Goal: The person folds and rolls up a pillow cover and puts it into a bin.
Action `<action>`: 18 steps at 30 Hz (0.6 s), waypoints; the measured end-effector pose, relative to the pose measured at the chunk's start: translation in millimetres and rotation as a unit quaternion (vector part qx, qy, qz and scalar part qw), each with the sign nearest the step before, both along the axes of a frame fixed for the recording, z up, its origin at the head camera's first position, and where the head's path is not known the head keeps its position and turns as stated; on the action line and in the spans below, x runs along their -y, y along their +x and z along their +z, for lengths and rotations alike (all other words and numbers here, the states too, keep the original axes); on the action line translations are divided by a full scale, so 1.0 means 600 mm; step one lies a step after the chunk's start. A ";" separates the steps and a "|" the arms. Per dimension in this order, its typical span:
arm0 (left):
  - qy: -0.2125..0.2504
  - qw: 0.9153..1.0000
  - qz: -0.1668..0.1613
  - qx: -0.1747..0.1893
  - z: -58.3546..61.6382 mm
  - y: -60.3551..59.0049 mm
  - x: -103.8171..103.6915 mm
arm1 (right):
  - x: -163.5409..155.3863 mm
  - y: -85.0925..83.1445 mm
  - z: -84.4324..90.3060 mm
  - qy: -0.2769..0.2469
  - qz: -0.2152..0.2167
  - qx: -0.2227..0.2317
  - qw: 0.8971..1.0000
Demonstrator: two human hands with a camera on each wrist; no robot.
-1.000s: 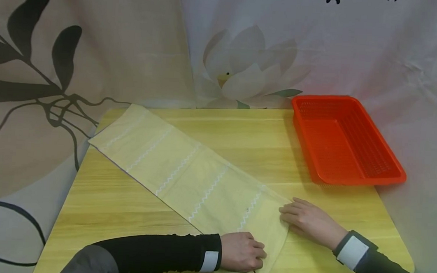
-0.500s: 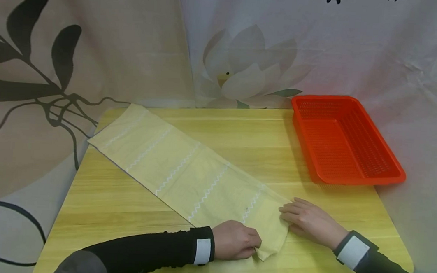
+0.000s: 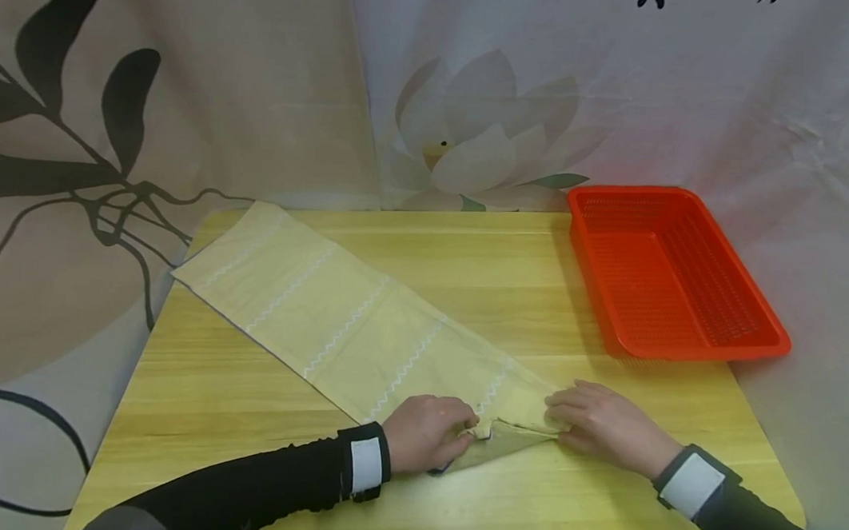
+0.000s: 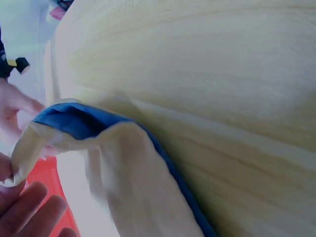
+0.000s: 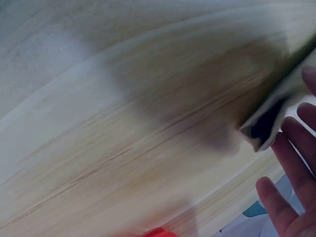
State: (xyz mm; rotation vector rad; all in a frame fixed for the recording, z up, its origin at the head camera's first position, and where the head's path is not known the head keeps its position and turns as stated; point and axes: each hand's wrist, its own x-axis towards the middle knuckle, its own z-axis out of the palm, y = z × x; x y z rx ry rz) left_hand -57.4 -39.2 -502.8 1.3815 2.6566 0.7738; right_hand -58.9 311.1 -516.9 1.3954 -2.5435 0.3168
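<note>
A long pale yellow cloth (image 3: 346, 317) with white zigzag stitched lines lies slantwise over the table. My left hand (image 3: 426, 433) pinches its near end and lifts it back over the rest, so the underside shows. In the left wrist view the raised cloth (image 4: 133, 177) bends up, with a blue lining along its edge; the thumb and a finger grip its corner. At the cloth's right corner my right hand (image 3: 606, 427) holds the edge. The right wrist view has the cloth's corner (image 5: 264, 126) between thumb and fingers, the other fingers spread.
A red-orange plastic basket (image 3: 672, 278) with perforated sides stands at the table's back right corner. The wooden table (image 3: 244, 400) borders a printed curtain (image 3: 261, 80) behind it. The cloth's far end reaches the table's left back edge.
My left hand has moved up and left, carrying the cloth's near end with it and folding it over. My right hand has stayed almost in place at the right corner.
</note>
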 end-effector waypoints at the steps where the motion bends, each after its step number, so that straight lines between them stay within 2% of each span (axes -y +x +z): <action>1: -0.001 1.000 0.011 0.006 0.000 -0.001 0.003 | -0.001 0.000 0.000 -0.003 -0.002 -0.003 1.000; 7: 0.019 0.999 0.044 0.017 0.000 -0.003 0.018 | -0.006 -0.009 -0.001 -0.007 -0.018 -0.014 1.000; 11: 0.022 0.999 0.040 0.013 -0.001 0.001 0.023 | -0.003 -0.019 0.000 -0.014 -0.019 -0.015 1.000; 18: 0.023 0.999 0.022 0.001 0.005 0.003 0.031 | 0.019 -0.040 0.023 -0.011 -0.020 -0.010 1.000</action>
